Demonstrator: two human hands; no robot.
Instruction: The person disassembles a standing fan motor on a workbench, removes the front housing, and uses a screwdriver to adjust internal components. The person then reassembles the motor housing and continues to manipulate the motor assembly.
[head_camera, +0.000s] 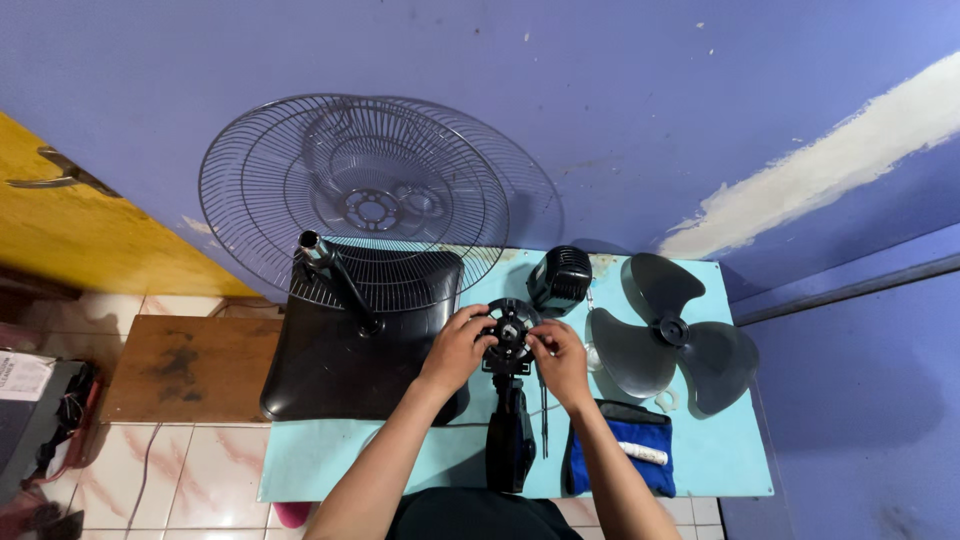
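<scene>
Both hands are on the fan motor (511, 328), which sits near the middle of the light blue bench (720, 455) with its round front face pointing up. The left hand (458, 348) has its fingers wrapped around the left edge of the motor, and the right hand (560, 358) pinches at the right edge, fingers closed down narrow on something too small to make out. Below the motor its black neck (510, 440) runs back toward the person. To the left is the black base (340, 360) with a chrome pole (335, 270) sticking up from it, and two wire grilles (350, 190) lean against the purple wall behind it (one overlapping the other). Just above the motor sits the black rear cover (560, 278). The grey three-blade propeller (668, 335) lies flat to the right, well apart from the hands. A blue pouch (620, 455) with a white stick on it rests by the right forearm, and a thin rod (543, 420) lies beside the neck.
</scene>
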